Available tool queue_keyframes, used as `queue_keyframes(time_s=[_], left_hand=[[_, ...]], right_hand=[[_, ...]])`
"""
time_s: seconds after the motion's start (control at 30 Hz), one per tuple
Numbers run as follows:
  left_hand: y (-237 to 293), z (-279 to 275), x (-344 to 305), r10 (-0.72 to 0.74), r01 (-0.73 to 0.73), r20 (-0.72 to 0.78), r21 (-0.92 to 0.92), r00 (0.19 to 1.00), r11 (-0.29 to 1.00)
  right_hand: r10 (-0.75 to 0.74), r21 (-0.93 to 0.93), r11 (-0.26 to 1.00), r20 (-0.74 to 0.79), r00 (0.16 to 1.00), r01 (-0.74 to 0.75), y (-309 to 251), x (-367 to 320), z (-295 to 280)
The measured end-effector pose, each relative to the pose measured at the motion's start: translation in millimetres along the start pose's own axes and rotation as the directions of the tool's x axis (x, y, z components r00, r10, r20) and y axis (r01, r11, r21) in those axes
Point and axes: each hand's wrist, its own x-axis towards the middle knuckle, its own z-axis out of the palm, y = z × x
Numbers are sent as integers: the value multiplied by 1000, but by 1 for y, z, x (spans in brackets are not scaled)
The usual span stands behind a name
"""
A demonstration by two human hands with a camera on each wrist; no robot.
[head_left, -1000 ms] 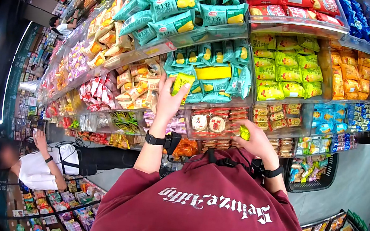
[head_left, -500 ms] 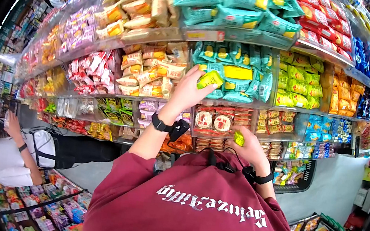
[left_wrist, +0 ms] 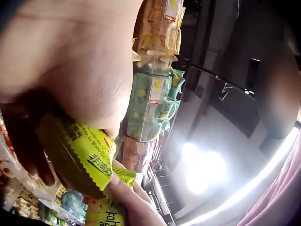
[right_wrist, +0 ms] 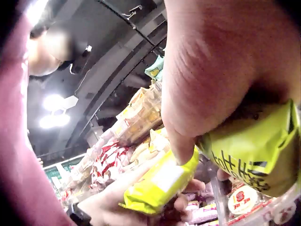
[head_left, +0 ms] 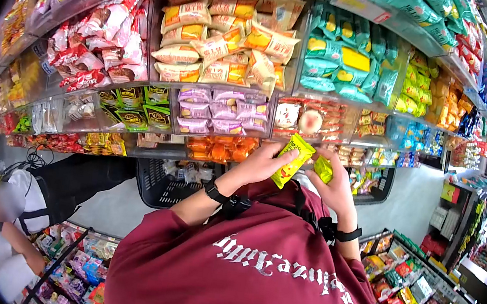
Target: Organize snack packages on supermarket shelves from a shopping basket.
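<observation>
Left hand pinches a shiny lime-yellow plastic snack packet. Right hand grips a second lime-yellow plastic packet, just beside it. Both packets sit between maroon fabric shirt and round white red-stamped snacks.

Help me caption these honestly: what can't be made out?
Left packet: middle washed out by glare, right wrist view.
Right packet: partly covered by the right hand, head view.
Left basket: right end behind the left forearm, head view.
Shelf label: too small to read, head view.
</observation>
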Motion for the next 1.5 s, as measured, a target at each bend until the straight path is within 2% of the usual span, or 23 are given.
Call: queue_keyframes(time_s=[0.07, 0.13, 0.23, 0.3, 0.43, 0.5, 0.53, 0.7, 0.77, 0.83, 0.93, 0.97, 1.0, 1.03, 1.1, 1.13, 1.17, 1.23, 1.3, 1.33, 1.5], left_hand=[[0, -10, -14, -44, 44, 30, 11, 999, 999], [-4, -23, -22, -55, 44, 84, 127, 995, 991], [-13, -46, -28, -157, 155, 85, 29, 984, 987], [-6, -58, -36, -147, 147, 17, -216, 989, 965], [-20, -84, -48, -222, 183, -158, -230, 962, 956], [-40, -88, -53, -240, 173, -179, -324, 954, 930], [-40, -85, -56, -258, 193, -190, -303, 947, 933], [-38, -24, -51, -266, 240, -132, -182, 955, 953], [-57, 9, -42, -287, 259, -135, -190, 948, 947], [-35, 49, -27, -207, 200, -107, -68, 973, 977], [-10, 100, -6, -280, 258, -120, -169, 952, 951], [-6, 117, 0, -291, 272, -122, -150, 949, 951], [-3, 133, 6, -297, 264, -150, -202, 943, 943], [0, 145, 10, -303, 254, -178, -253, 936, 934], [-10, 162, 18, -303, 272, -127, -213, 945, 938], [-13, 175, 19, -296, 268, -139, -189, 945, 945], [-17, 188, 21, -281, 254, -154, -170, 947, 952], [-18, 206, 21, -302, 291, -108, -109, 947, 950], [-21, 213, 21, -273, 272, -39, -22, 961, 962], [-22, 216, 22, -268, 267, -39, -22, 963, 963], [-17, 217, 32, -210, 212, -36, 52, 977, 976]], right_hand=[[-32, -14, 999, 38, 999, 33, -11, 5, 10], [-82, -57, 995, 91, 992, 87, -16, 9, 18], [-122, -62, 989, 145, 982, 132, -24, 16, 30], [-144, -100, 981, 208, 967, 168, -27, 20, 34], [-125, -73, 987, 210, 970, 143, -26, 17, 25], [-114, -56, 990, 177, 978, 126, -16, 15, 18], [-119, -50, 990, 205, 972, 132, -9, 14, 12], [-177, 64, 984, 280, 944, 165, 25, 6, -24], [-233, 116, 971, 235, 944, 211, 45, -1, -36], [-247, 106, 967, 196, 949, 230, 53, -7, -62], [-244, 134, 964, 107, 964, 229, 81, -18, -91], [-235, 152, 963, 61, 970, 224, 88, -23, -101], [-168, 177, 972, 50, 985, 157, 86, -30, -120], [-163, 196, 969, 41, 986, 152, 98, -33, -125], [-143, 365, 916, -100, 985, 170, 124, -41, -134], [-52, 443, 893, -72, 996, 79, 130, -47, -141], [-28, 477, 877, -71, 997, 59, 141, -51, -148], [59, 471, 882, -87, 994, -11, 155, -58, -157], [73, 463, 886, -144, 987, 1, 169, -64, -159], [88, 449, 893, -199, 976, 11, 175, -67, -161], [83, 447, 893, -268, 960, 47, 179, -80, -177]])
